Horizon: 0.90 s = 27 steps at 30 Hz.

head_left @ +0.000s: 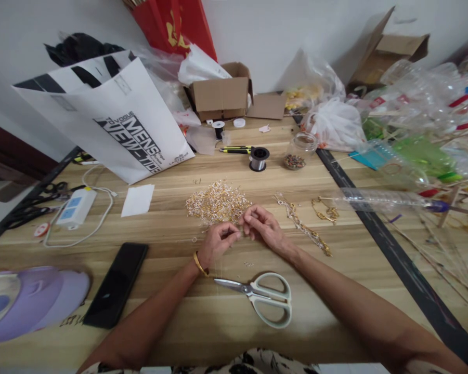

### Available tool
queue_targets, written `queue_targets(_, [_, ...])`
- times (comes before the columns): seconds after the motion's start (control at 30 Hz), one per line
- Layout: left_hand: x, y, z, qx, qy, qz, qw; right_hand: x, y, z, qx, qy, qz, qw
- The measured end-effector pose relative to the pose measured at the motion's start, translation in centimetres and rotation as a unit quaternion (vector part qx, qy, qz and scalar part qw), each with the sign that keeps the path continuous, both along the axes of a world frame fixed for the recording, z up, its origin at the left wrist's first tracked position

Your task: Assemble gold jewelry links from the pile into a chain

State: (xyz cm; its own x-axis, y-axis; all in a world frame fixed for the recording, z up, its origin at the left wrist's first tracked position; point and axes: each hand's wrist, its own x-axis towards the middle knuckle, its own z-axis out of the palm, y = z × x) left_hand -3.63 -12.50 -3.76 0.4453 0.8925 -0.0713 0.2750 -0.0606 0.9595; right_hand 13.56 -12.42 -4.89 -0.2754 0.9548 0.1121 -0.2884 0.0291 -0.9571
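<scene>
My left hand (219, 240), with a gold bangle (200, 264) at its wrist, has thumb and fingers pinched together. Facing it, fingertips nearly touching, my right hand (262, 224) is also closed in a pinch. Whatever lies between the fingers is too small to make out. Just beyond both hands spreads a pile of small gold and silvery beads (217, 201). Scissors (263, 297) with pale handles lie nearer my body. Strung bead strands (306, 228) rest to the right, and a few loose beads (248, 264) sit below my hands.
Behind the pile stand a wire spool (259, 159), a glass jar (298, 150) of beads and a utility knife (236, 149). A phone (116, 284), a power strip (77, 208) and a white paper bag (113, 117) are on the left. Plastic bottles (421, 98) crowd the right.
</scene>
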Motion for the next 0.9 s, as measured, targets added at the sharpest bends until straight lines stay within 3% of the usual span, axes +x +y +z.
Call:
queue_targets(0.5, [0.03, 0.07, -0.13, -0.017, -0.004, 0.002, 1.000, 0.17, 0.15, 0.06, -0.017, 0.014, -0.013, 1.000])
queue_targets(0.9, [-0.10, 0.18, -0.18, -0.022, 0.000, -0.010, 1.000, 0.34, 0.27, 0.14, 0.016, -0.006, -0.031, 0.999])
